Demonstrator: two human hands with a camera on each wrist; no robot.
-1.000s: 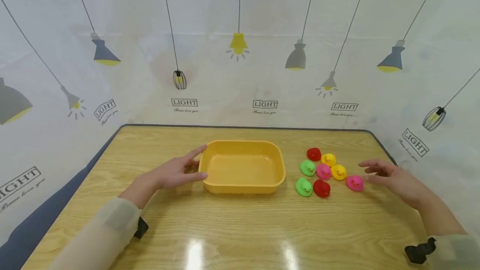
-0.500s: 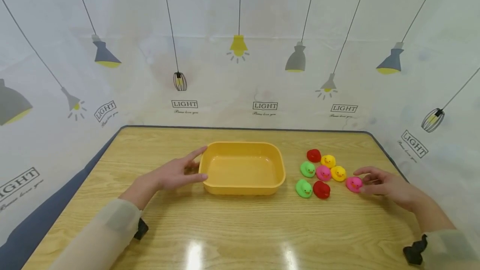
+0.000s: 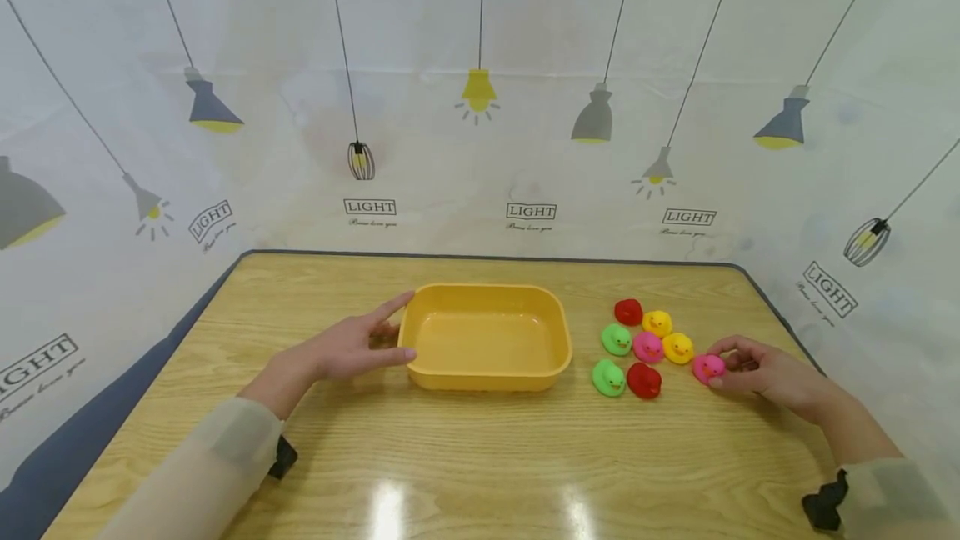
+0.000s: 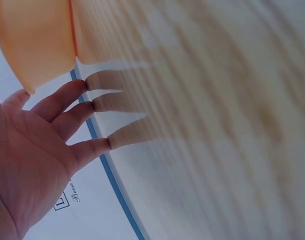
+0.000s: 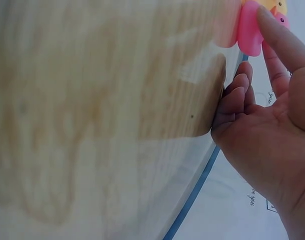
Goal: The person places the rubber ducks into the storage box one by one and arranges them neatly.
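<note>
With its thumb and index finger spread, my left hand (image 3: 348, 348) touches the left end of a yellow plastic basin (image 3: 487, 380) in the head view. The left wrist view has its fingers straight, fingertips at the tabletop beside the basin wall (image 4: 37, 40). On the right, my right hand (image 3: 780, 375) pinches a pink rubber duck (image 3: 707, 368) between thumb and index finger. The right wrist view has the thumb across this pink duck (image 5: 249, 30), the other fingers curled against the table. The duck sits at table level, at the right edge of a group of ducks.
Between basin and right hand stand more rubber ducks: red ones (image 3: 644, 380), green ones (image 3: 608, 377), yellow ones (image 3: 678, 348) and another pink one (image 3: 648, 347). The wooden table (image 3: 480, 457) ends at a back wall sheet (image 3: 450, 232) printed with lamps.
My right hand has moved left and slightly down onto the pink duck, its thumb and index finger closing on it. My left hand and the basin have stayed in place.
</note>
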